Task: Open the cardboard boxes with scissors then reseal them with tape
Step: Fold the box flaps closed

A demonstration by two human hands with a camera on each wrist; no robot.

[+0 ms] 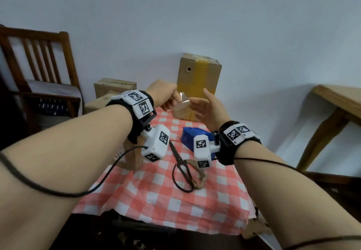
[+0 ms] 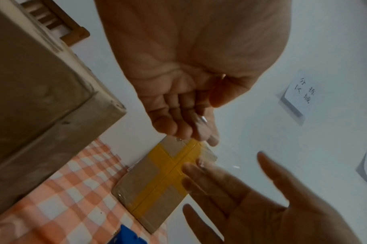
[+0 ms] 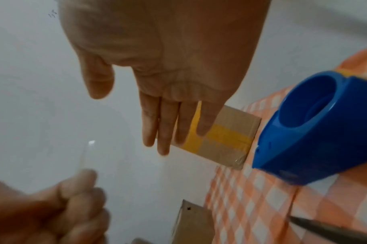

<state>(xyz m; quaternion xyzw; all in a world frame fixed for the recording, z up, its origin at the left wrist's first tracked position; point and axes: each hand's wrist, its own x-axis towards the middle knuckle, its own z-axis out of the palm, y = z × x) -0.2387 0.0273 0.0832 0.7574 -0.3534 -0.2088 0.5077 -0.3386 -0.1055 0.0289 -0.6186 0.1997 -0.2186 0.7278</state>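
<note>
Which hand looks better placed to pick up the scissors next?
Probably the right. The right hand is open and holds nothing, and the scissors lie on the cloth just below its wrist. The left hand pinches a clear strip of tape, so it is busy.

A pale, bluish-white wall (image 1: 214,15) fills the upper half of the frame, evenly and softly lit. At the left edge stands a dark wooden chair (image 1: 39,54) with a slatted back and folded cloth piled on its seat. At the right edge a light wooden table (image 1: 336,101) juts in, one angled leg showing. In the centre, the bench (image 1: 156,201) wears a red-and-white checked cloth. In the left wrist view, paper notes (image 2: 299,95) with handwritten characters are stuck to the wall.
</note>
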